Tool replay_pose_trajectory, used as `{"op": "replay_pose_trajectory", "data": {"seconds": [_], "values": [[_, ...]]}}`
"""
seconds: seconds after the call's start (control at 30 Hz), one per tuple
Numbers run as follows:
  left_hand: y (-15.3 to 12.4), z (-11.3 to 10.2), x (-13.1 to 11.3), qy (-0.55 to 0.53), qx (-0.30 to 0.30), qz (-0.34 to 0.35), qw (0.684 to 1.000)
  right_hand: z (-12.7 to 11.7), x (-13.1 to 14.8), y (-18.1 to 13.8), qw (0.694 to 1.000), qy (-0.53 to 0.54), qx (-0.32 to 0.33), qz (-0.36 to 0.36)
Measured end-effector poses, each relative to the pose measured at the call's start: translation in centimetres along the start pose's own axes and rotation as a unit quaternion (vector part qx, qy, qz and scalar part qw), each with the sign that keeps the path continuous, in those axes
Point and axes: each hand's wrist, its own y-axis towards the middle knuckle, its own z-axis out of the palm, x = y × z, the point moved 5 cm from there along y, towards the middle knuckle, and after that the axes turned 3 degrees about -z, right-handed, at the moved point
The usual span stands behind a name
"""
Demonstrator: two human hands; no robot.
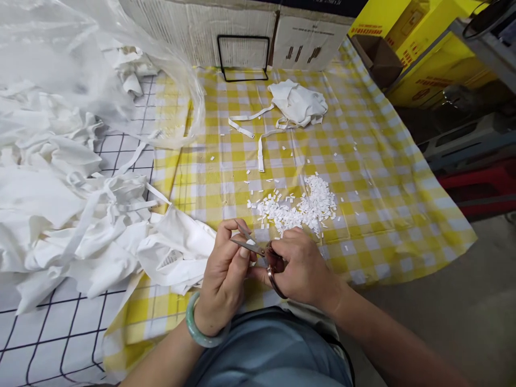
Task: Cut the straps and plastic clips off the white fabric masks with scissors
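My left hand [223,279] and my right hand [302,269] met just above my lap, at the near edge of the yellow checked cloth [382,177]. My right fingers [296,236] were curled through the handles of the scissors [258,250] and pressed tight around them. The blades pointed left and stood a little apart. My left fingers [242,252] were bent together at the blades, pinching a small white scrap [250,242] that lay between them. A green bangle [199,333] sat on my left wrist.

Just beyond my hands a pile of small white snippets [306,207] lay on the checked cloth, with loose ones scattered around it. Farther back lay a white garment with long straps [298,103], well apart from the pile. To my left a heap of white fabric [80,215] spread over a white sheet with a black grid [48,333], one fold reaching almost to my left hand. A clear plastic bag [60,54] rose behind the heap. A cardboard box [201,27] stood along the far edge, and yellow boxes [427,43] stood to the right.
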Motion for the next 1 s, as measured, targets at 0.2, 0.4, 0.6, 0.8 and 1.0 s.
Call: {"op": "replay_pose_trajectory", "data": {"seconds": [0.2, 0.4, 0.6, 0.8, 1.0], "values": [[0.5, 1.4, 0.4, 0.008, 0.046, -0.014, 0.999, 0.1, -1.4, -1.6, 0.999, -0.022, -0.017, 0.036], [1.1, 2.1, -0.2, 0.016, 0.071, -0.004, 0.997, -0.8, -3.8, -2.8, 0.991, 0.032, 0.004, 0.133], [-2.8, -4.1, -0.9, 0.301, 0.023, 0.034, 0.953, -1.6, -1.7, -0.9, 0.994, 0.101, -0.01, 0.027], [-5.9, -8.1, 0.9, 0.387, 0.031, 0.019, 0.921, 5.4, 4.9, 2.3, 0.976, 0.169, 0.099, -0.097], [7.8, -9.3, -8.9, 0.304, -0.108, 0.217, 0.921, -2.9, 3.7, 13.5, 0.948, 0.291, -0.106, -0.069]]}}
